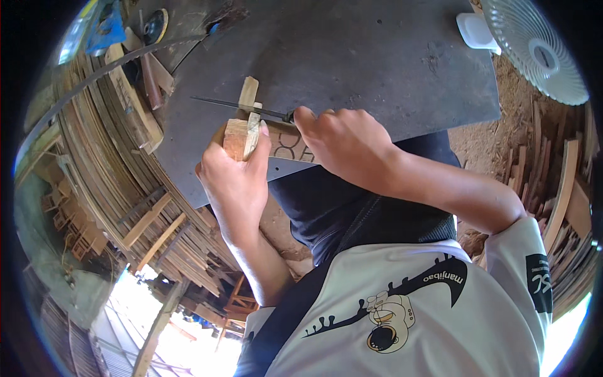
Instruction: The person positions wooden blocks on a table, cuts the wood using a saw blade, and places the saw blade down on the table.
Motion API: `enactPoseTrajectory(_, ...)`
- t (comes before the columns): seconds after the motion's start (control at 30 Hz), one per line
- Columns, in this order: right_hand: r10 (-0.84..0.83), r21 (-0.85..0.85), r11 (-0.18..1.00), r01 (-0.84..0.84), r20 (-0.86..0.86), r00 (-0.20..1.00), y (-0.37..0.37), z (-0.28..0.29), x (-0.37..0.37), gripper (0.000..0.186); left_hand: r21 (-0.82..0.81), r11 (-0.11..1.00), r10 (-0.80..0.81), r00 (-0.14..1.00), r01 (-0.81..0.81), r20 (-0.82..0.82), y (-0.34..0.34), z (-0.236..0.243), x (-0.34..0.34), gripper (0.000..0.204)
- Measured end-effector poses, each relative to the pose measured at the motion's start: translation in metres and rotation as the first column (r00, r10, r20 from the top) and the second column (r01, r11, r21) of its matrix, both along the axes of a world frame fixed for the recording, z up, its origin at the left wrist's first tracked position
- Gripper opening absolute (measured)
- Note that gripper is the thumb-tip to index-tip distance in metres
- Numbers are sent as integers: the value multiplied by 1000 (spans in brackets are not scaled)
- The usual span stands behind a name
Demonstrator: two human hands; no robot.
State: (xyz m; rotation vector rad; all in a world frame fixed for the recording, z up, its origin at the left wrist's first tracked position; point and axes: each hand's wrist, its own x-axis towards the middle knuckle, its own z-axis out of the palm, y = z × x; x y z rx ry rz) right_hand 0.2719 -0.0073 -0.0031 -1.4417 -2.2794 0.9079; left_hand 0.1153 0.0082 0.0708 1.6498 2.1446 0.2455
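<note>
My left hand (235, 173) is closed around a squared wooden block (237, 135) near the front edge of the dark table (402, 69). A narrow wooden piece (249, 93) extends beyond the block, away from me. In my right hand (345, 141) is a long, thin, dark file (217, 102), gripped at its handle end. Its tapered blade points left and crosses the narrow wood just past my left hand; whether it touches cannot be made out. Under my hands, a brown board with dark markings (286, 147) lies along the table's edge, partly hidden.
Long wooden strips (113, 144) are stacked to the left of the table. A grinding disc (156, 26) and a blue object (105, 28) sit at the far left. At the far right are a white container (477, 31) and a ribbed translucent basket (546, 56). More wood pieces (562, 188) stand right.
</note>
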Motion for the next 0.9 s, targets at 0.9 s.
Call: enactPoseTrajectory(0.9,100,-79,992,-95,59,993,-15,22,35,19,18,1000,-17,999,18,-50,-4,8,3,31)
